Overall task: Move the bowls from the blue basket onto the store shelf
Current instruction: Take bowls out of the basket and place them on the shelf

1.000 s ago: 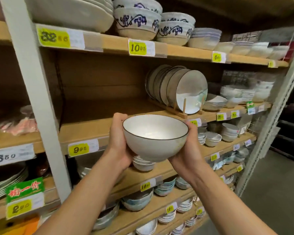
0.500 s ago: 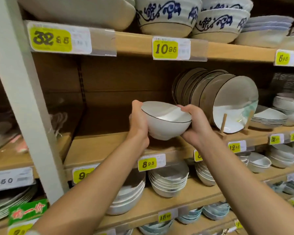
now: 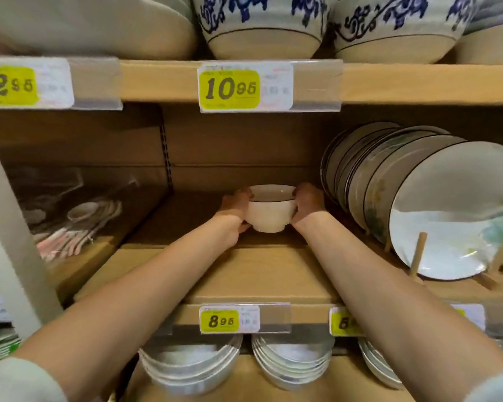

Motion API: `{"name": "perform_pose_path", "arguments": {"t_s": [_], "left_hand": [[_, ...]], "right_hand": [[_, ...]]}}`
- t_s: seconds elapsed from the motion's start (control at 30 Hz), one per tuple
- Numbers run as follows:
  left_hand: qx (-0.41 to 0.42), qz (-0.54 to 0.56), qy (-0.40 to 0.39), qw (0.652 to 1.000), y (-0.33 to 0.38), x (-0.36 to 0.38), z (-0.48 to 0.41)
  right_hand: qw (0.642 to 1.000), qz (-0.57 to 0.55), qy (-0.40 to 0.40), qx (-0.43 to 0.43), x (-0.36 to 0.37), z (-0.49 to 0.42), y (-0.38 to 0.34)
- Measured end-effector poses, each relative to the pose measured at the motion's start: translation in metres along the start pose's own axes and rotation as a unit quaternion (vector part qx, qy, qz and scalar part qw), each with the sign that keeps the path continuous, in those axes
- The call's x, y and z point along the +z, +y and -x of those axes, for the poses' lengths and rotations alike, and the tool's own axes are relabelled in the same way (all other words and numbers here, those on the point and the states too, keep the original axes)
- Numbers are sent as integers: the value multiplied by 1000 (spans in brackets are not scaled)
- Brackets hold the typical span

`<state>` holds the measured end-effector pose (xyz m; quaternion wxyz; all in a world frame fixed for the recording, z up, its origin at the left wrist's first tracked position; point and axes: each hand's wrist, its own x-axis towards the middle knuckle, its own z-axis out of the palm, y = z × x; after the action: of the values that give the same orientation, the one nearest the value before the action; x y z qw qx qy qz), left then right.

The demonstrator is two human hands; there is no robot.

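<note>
A white bowl (image 3: 269,211) with a thin dark rim sits upright deep on the wooden store shelf (image 3: 253,277), its foot at or just above the board. My left hand (image 3: 233,216) grips its left side and my right hand (image 3: 305,206) grips its right side, thumbs at the rim. Both arms reach far into the shelf bay. The blue basket is out of view.
A row of upright plates (image 3: 436,210) leans in a wooden rack right beside my right hand. Wrapped spoons (image 3: 79,224) lie in the left bay. Blue-patterned bowls (image 3: 262,27) stand on the shelf above, stacked white bowls (image 3: 189,369) on the shelf below. A white post (image 3: 9,236) stands left.
Both hands have carried the bowl from in front of the shelf edge deep into the bay and lowered it toward the board. The camera has moved closer to the shelf.
</note>
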<state>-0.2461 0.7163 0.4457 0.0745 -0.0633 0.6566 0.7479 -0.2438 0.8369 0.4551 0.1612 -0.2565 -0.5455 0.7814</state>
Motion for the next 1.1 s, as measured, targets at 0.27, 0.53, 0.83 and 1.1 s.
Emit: {"name": "perform_pose_path", "arguments": {"t_s": [0.27,0.53,0.83,1.1], "left_hand": [[8,0,44,999,-20,-12,-1],[13,-71,59,996,-12,-39,-15],[9,-23,26,999,-2,-46,-4],[34,25,-31,999,-23,-56,38]], "right_hand": [[999,21,-30,2,8,-10,23],[988,119,-96,28,1,0,18],[990,75,-116,34,-5,4,23],[988,15,-152,36,-20,36,37]]}}
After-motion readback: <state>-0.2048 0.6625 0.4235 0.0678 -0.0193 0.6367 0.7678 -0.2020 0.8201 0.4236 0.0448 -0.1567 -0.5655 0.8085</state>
